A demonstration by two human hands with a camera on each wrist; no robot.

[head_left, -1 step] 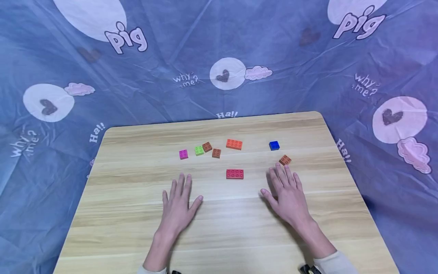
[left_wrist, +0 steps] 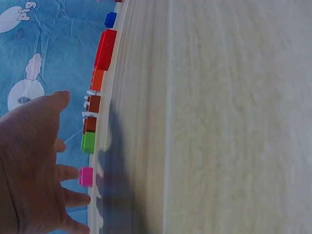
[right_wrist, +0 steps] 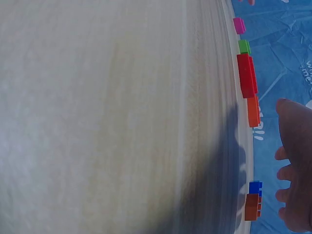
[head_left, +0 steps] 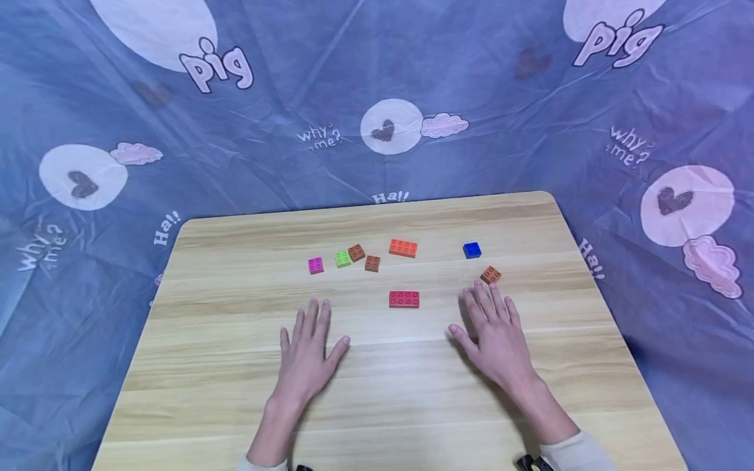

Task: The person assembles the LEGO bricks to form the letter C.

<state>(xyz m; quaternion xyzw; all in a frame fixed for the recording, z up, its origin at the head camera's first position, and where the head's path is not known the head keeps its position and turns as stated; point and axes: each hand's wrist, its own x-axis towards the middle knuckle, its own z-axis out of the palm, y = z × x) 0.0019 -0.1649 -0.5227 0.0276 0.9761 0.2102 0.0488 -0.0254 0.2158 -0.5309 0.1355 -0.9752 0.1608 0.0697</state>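
My left hand [head_left: 305,364] is spread over the near left of the table, fingers straight and holding nothing. Beyond its fingertips sits a magenta toy brick [head_left: 315,265]. On the right, my right hand [head_left: 499,345] also has straight, spread fingers and grips nothing. Its fingertips come right up to a brown brick [head_left: 491,275] in the head view. Between the hands, a bit farther off, lies a long red brick [head_left: 404,299]. In the right wrist view the hand [right_wrist: 297,170] appears at the right edge, its shadow falling on the tabletop.
Farther back lie a lime green brick [head_left: 343,259], two brown bricks [head_left: 356,252], a long orange brick [head_left: 403,248] and a blue brick [head_left: 472,250]. The wooden table [head_left: 377,405] has rounded far corners. A blue printed cloth [head_left: 283,163] hangs behind and beside it.
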